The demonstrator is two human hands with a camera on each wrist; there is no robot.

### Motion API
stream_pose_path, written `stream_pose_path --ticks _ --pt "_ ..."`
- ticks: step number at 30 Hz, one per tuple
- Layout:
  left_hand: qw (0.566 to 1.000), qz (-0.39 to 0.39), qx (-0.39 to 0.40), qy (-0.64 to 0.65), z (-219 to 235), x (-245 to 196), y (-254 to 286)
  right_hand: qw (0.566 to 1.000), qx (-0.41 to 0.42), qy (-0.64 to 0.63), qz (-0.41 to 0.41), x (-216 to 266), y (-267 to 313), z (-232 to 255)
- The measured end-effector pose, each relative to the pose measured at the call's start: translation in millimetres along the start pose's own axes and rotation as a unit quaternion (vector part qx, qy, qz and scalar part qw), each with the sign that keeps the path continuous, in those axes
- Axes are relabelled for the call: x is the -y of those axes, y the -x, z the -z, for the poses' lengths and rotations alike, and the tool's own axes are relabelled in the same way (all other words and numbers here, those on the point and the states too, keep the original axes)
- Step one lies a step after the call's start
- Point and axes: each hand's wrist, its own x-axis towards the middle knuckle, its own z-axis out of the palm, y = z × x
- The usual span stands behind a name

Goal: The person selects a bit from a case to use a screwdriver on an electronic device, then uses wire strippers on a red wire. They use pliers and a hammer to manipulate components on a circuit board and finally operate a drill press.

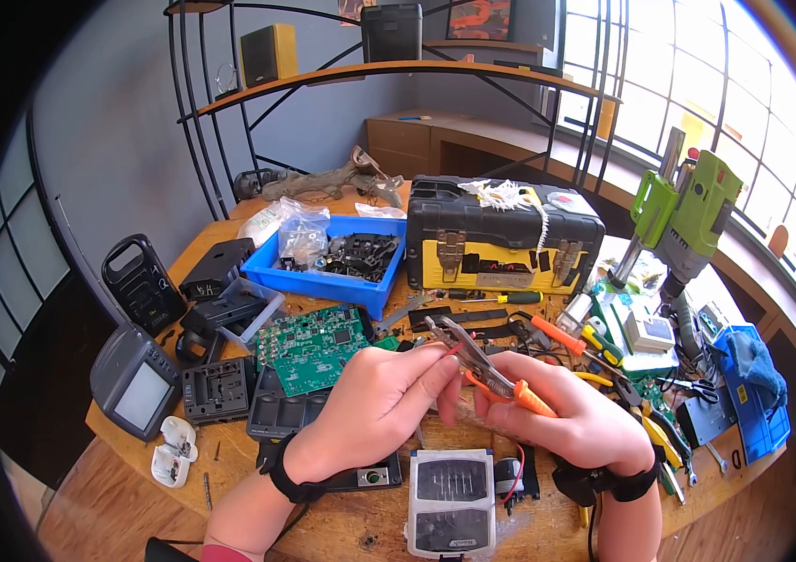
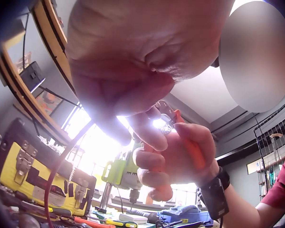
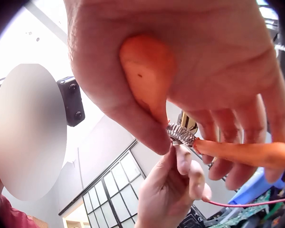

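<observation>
My right hand point(image 1: 566, 398) holds orange-handled wire strippers point(image 1: 473, 354), palm against one handle and fingers around the other. Between the handles a coiled spring point(image 3: 181, 134) shows in the right wrist view, and the handles stand apart. My left hand point(image 1: 370, 398) pinches a thin red wire point(image 1: 455, 350) between thumb and fingers, right at the metal head of the strippers. In the left wrist view the red wire point(image 2: 49, 190) hangs down in a long curve. The pinched end is mostly hidden by the fingers.
Below the hands lies a small case of bits point(image 1: 452, 480). A green circuit board point(image 1: 309, 348) is left of them. Behind stand a blue tray point(image 1: 371, 296) of black parts and a black-and-yellow toolbox point(image 1: 501, 229). A green drill on a stand point(image 1: 698, 211) rises at right.
</observation>
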Motion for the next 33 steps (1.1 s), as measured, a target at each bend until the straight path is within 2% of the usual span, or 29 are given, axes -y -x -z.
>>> stream_pose_path --ticks 3,5,8,12,14,18,20,24,26,27,29,30,32,33 --pt "1.0 0.012 0.024 -0.012 2 0 -1 1.0 0.001 0.006 -0.015 -1 -1 -1" --pt "0.999 0.014 0.027 -0.012 2 0 -1 0.999 -0.027 0.041 -0.006 -6 -1 -4" --pt "1.0 0.013 0.015 0.001 1 -3 -1 0.995 -0.058 0.076 -0.041 4 -1 -6" --pt "1.0 0.02 -0.009 0.014 -1 -4 -2 0.987 -0.091 0.133 -0.02 7 -2 -9" --pt "1.0 0.023 -0.006 0.013 -1 -4 -2 0.96 -0.126 0.25 0.011 6 -2 -10" --pt "0.998 0.033 -0.017 0.047 -3 -2 -1 0.929 -0.185 0.312 0.071 1 -4 -16" --pt "0.997 0.04 -0.02 0.062 -2 -3 -1 0.896 -0.214 0.378 0.095 3 -4 -18" --pt "0.997 0.043 -0.015 0.063 0 -6 -1 0.877 -0.257 0.388 0.119 2 -7 -23" --pt "0.997 0.043 -0.012 0.059 2 -8 -1 0.828 -0.303 0.442 0.168 0 -9 -26" --pt "0.997 0.054 -0.008 0.047 3 -11 0 0.828 -0.303 0.442 0.168 1 -7 -27" --pt "0.997 0.066 -0.004 0.036 4 -14 0 0.892 -0.242 0.364 0.115 9 -1 -27" --pt "0.999 0.044 -0.01 0.004 5 -14 0 0.892 -0.241 0.364 0.115 12 1 -26" --pt "0.999 0.021 -0.017 -0.027 4 -11 0 0.965 -0.139 0.223 0.008 17 3 -22" --pt "0.999 -0.012 -0.028 -0.041 2 -4 -1 0.975 -0.119 0.185 0.02 14 2 -22"
